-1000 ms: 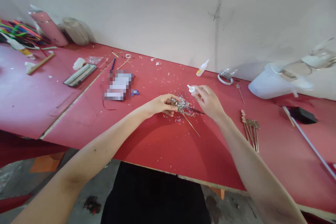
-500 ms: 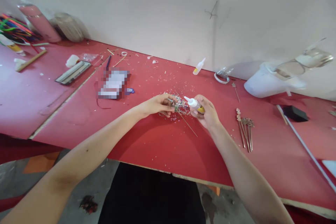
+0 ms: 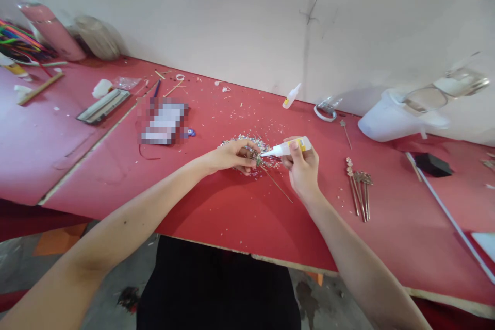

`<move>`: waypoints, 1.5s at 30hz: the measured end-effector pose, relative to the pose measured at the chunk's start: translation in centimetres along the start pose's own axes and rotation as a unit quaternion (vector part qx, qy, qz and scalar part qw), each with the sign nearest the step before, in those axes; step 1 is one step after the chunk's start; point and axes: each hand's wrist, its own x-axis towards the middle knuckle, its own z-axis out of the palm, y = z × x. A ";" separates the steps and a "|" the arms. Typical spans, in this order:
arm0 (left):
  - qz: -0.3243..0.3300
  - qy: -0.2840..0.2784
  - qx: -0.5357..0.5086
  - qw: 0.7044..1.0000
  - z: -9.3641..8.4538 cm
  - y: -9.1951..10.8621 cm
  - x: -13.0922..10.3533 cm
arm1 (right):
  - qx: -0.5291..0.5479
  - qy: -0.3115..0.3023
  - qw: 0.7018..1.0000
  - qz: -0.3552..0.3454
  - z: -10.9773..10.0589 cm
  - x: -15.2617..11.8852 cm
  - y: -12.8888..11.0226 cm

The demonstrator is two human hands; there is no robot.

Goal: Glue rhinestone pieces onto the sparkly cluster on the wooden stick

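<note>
My left hand [image 3: 240, 157] is closed on the ornamented head of a hairpin, whose thin metal stem [image 3: 277, 184] points toward the table's front edge. Fingers hide most of that head. Wrapped in my right hand [image 3: 303, 165] is a small white glue bottle [image 3: 288, 147], tilted on its side with its nozzle at the ornament by my left fingertips. I cannot tell whether the nozzle touches it. Small glittering beads [image 3: 232, 139] lie scattered beneath both hands on the red table [image 3: 240, 206].
Several metal hairpins [image 3: 359, 191] lie to the right, near a black block [image 3: 433, 165] and a white container [image 3: 386, 116]. Another glue bottle [image 3: 292, 96] stands by the wall, beside a white ring [image 3: 325, 112]. A blurred-out rectangular object [image 3: 164, 124] and a pink flask [image 3: 52, 31] are leftward.
My right hand has tipped the glue bottle from nozzle up-left to nearly level and brought its nozzle to the ornament. My left hand stays almost in place.
</note>
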 end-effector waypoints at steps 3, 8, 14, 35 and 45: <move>0.009 -0.003 0.002 1.000 0.2 -0.2 0.1 | -0.077 0.008 0.996 -0.042 0.2 -0.7 0.2; 0.007 -0.004 0.010 1.000 0.8 -0.3 0.1 | -0.222 0.029 0.963 -0.152 0.3 -1.5 -0.2; 0.012 -0.015 0.006 1.000 0.9 -0.4 0.1 | -0.266 0.026 0.949 -0.168 0.3 -1.6 -0.6; 0.013 -0.022 0.002 1.000 0.9 -0.5 0.2 | -0.267 0.020 0.946 -0.183 0.3 -1.4 -0.5; 0.013 -0.018 -0.003 1.000 0.7 -0.8 0.3 | -0.288 0.011 0.941 -0.177 0.2 -1.4 -0.4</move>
